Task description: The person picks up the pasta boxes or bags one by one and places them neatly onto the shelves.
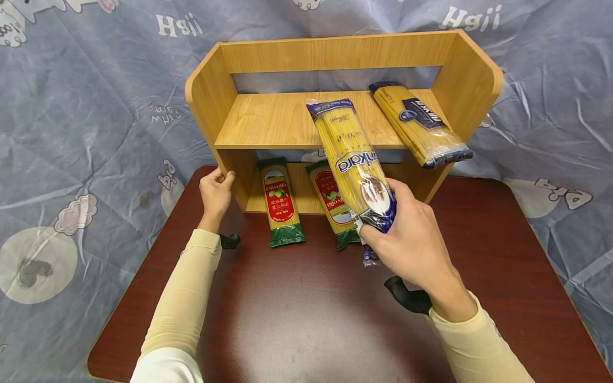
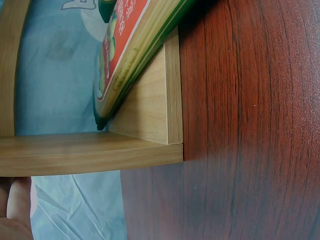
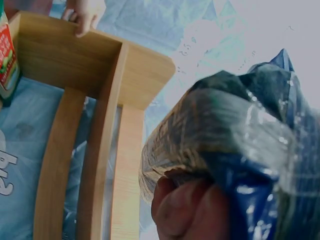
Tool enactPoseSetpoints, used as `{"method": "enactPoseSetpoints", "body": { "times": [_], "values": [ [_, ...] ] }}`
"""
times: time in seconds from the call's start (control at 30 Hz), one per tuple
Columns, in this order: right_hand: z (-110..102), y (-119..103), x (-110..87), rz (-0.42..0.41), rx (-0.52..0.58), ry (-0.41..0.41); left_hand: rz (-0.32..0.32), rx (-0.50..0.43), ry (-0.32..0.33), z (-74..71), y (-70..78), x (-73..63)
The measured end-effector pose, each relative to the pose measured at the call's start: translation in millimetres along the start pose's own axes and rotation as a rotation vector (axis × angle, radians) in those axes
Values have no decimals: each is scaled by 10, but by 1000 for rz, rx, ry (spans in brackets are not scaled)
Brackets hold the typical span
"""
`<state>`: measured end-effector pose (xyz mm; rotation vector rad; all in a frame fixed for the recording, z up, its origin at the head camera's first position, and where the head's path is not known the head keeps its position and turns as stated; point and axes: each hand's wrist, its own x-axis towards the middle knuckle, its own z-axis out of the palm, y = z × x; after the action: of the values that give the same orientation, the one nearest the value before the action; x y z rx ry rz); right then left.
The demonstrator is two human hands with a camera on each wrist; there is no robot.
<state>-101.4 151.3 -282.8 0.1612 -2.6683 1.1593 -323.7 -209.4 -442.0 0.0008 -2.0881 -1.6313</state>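
My right hand [image 1: 417, 246] grips the lower end of a yellow and blue Ankara spaghetti pack [image 1: 348, 146]. The pack is held up in front of the wooden shelf [image 1: 268, 121], tilted, its far end over the upper board. In the right wrist view, curled fingers [image 3: 180, 207] press against the wrapper [image 3: 200, 125]. With my left hand [image 1: 214, 196] I hold the front edge of the shelf's left side panel [image 1: 210, 101]. The left wrist view shows only part of that hand [image 2: 17, 205], against the panel [image 2: 90, 155].
A dark-labelled spaghetti pack [image 1: 414, 119] lies on the upper board at the right, overhanging its front. Two green and red Olivoilà packs, one left [image 1: 281, 205] and one partly hidden [image 1: 330, 199], lean out of the lower compartment. The shelf stands on a dark red table [image 1: 297, 308].
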Motion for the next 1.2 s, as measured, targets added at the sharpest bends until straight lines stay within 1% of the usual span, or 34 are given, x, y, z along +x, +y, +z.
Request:
{"method": "enactPoseSetpoints", "body": {
  "times": [0.07, 0.2, 0.33, 0.47, 0.53, 0.7, 0.87, 1.07, 1.2],
  "values": [
    [-30, -27, 74, 0, -1, 1, 10, 9, 4, 0, 2, 6],
    [-91, -94, 259, 27, -4, -8, 20, 24, 6, 2, 3, 17],
    [-137, -145, 478, 46, 2, -31, 4, 13, 0, 12, -10, 29],
    [-153, -161, 666, 68, -3, -67, -10, -6, -24, 27, -7, 30],
    [-147, -160, 742, 81, -4, -86, -12, 4, -37, 23, 114, -15],
    [-97, -156, 892, 103, 30, -136, -9, 43, -48, -26, 409, -146],
    [-41, -178, 1021, 118, 56, -168, 8, 27, -41, -49, 421, -157],
    [17, -238, 1192, 165, 83, -223, -6, 12, -31, -29, 423, -149],
    [75, -250, 1308, 179, 91, -234, -6, 9, -23, -39, 408, -162]
  ]
}}
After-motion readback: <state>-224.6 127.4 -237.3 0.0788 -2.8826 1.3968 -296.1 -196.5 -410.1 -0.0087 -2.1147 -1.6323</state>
